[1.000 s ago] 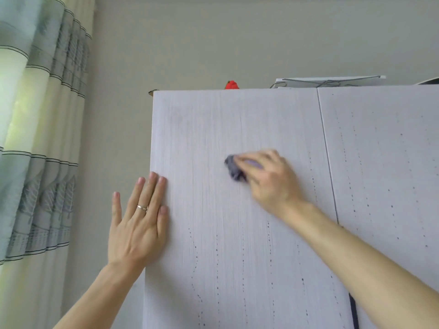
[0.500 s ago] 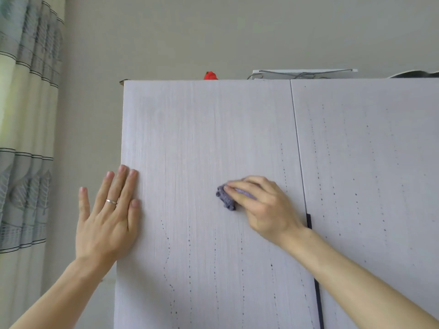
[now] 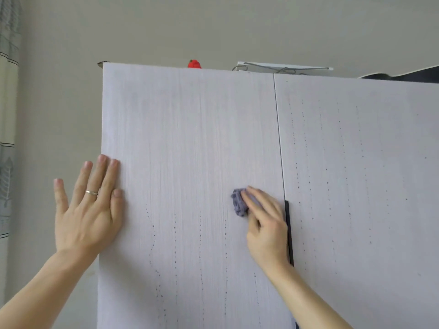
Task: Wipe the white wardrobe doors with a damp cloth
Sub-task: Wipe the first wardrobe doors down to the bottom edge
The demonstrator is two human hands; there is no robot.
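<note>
White doors, two: we count a left door [image 3: 190, 138] and a right door [image 3: 356, 162]. Our right hand [image 3: 268, 229] grips one purple cloth [image 3: 238, 203] against the left door at 4 o'clock, beside one dark handle [image 3: 288, 224]. Our left hand [image 3: 85, 210], fingers straight and apart, one ring [image 3: 91, 192], rests on that door's 9 o'clock edge.

A single head-worn view (wide-angle) faces the wardrobe doors [image 3: 190, 143] straight on from close range, tilted upward enough to take in their top edge and the wall [image 3: 213, 27] above; a curtain [image 3: 6, 129] edges the left.
</note>
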